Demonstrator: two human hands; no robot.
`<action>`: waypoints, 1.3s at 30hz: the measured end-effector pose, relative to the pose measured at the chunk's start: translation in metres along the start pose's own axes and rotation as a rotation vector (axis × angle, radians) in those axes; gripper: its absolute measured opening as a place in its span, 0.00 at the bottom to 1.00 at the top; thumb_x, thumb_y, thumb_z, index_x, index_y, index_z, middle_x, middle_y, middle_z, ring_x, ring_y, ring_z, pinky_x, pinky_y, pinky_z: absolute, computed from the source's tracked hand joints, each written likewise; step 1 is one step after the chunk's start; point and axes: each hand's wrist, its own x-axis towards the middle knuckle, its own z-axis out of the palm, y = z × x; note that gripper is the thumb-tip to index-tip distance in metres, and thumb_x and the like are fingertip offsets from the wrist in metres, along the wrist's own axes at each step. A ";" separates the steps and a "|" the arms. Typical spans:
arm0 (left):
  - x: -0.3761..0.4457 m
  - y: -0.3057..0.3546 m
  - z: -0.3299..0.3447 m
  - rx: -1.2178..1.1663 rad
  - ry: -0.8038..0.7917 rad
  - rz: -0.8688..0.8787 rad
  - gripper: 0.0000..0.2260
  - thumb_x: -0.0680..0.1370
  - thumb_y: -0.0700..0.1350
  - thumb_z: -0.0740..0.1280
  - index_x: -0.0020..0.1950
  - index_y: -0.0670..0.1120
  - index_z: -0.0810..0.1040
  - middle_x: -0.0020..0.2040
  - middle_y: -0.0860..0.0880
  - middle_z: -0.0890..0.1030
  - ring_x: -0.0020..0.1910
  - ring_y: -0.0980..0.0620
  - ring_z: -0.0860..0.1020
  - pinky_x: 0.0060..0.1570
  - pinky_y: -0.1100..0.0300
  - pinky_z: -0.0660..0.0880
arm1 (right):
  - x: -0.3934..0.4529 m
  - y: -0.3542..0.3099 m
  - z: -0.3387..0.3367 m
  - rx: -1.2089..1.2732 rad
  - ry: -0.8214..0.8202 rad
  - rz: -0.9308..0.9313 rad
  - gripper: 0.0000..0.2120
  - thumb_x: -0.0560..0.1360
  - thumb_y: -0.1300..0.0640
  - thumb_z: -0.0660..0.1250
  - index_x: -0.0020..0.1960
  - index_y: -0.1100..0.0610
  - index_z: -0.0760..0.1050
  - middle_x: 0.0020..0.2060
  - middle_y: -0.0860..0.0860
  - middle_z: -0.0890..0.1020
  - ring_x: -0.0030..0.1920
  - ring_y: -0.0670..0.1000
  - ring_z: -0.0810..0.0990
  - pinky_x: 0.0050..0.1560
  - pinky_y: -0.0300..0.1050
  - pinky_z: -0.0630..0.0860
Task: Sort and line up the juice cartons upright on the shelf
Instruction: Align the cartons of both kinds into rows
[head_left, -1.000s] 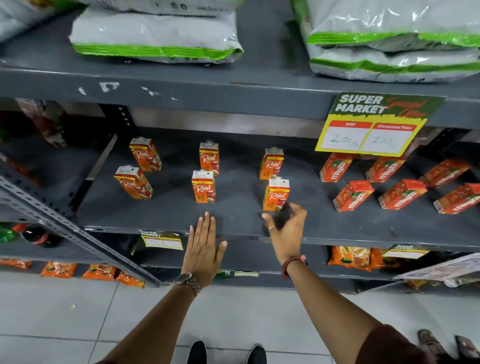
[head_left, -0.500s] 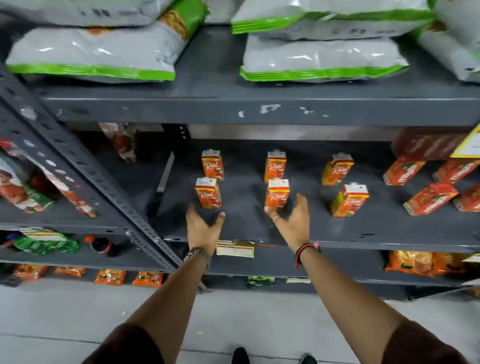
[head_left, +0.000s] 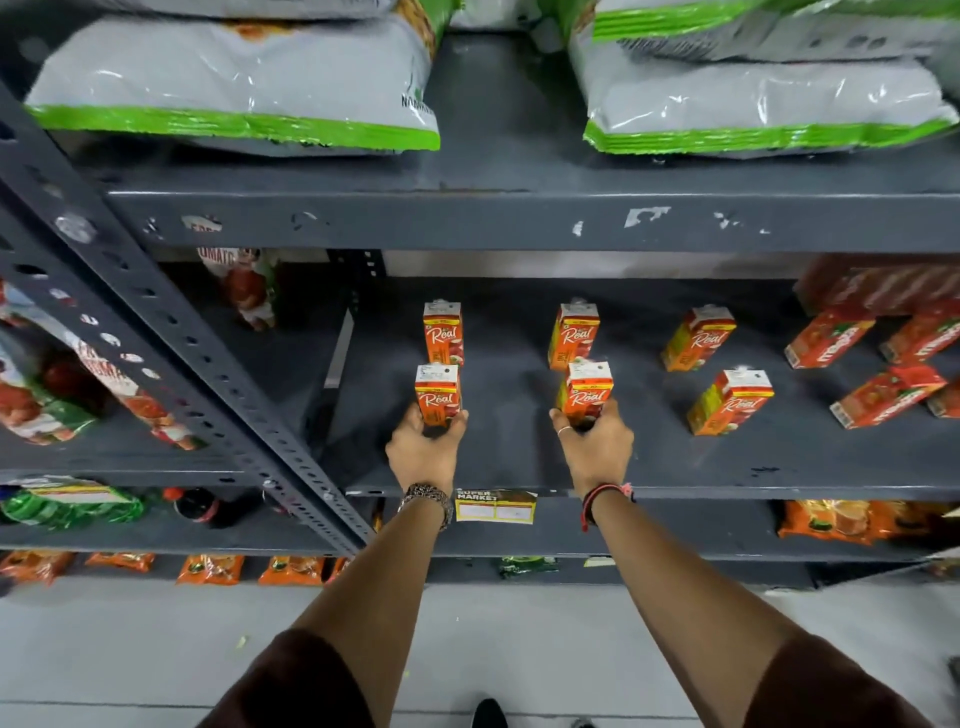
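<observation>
Gripping upright Real juice cartons on the grey shelf (head_left: 509, 467), the left hand (head_left: 423, 449) clasped the front-left carton (head_left: 437, 393), the right hand (head_left: 595, 447) clasped the front-middle carton (head_left: 588, 393).

Left hand (head_left: 423, 449): wrapped round the base of the front-left Real carton (head_left: 437, 393), which stands upright; a metal watch (head_left: 429, 498) on the wrist
Right hand (head_left: 596, 447): closed round the base of the front-middle Real carton (head_left: 588, 392), upright; a red and black thread band (head_left: 605, 496) on the wrist
Other Real cartons: back-left carton (head_left: 442, 332) and back-middle carton (head_left: 573, 336) directly behind the held ones; two more, back-right carton (head_left: 698, 338) and front-right carton (head_left: 730, 401), stand apart to the right
Shelf (head_left: 519, 467): dark grey metal, a price label (head_left: 496, 505) on its front edge between the wrists
Far right: red Maaza cartons (head_left: 828, 338) lying on their sides
Shelf above: grey and green bags (head_left: 234, 83) lying flat
</observation>
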 end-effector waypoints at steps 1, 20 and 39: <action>-0.001 0.000 0.000 -0.002 0.001 -0.006 0.10 0.66 0.49 0.76 0.44 0.52 0.79 0.39 0.57 0.81 0.41 0.58 0.81 0.48 0.57 0.78 | 0.000 0.000 0.000 -0.002 0.001 -0.001 0.22 0.70 0.51 0.74 0.57 0.62 0.73 0.50 0.59 0.84 0.51 0.61 0.82 0.51 0.51 0.78; -0.050 0.009 0.009 -0.041 0.134 0.029 0.28 0.70 0.43 0.73 0.67 0.45 0.69 0.60 0.44 0.79 0.58 0.46 0.77 0.56 0.57 0.71 | -0.013 0.079 -0.085 0.253 -0.068 -0.063 0.20 0.73 0.56 0.72 0.63 0.54 0.72 0.57 0.46 0.78 0.60 0.48 0.77 0.58 0.31 0.71; -0.224 0.101 0.251 0.030 -0.149 0.140 0.39 0.70 0.51 0.72 0.74 0.47 0.54 0.73 0.48 0.63 0.68 0.54 0.64 0.62 0.58 0.64 | 0.179 0.175 -0.277 0.152 -0.034 0.040 0.42 0.65 0.56 0.78 0.72 0.63 0.59 0.64 0.60 0.76 0.64 0.58 0.75 0.64 0.47 0.69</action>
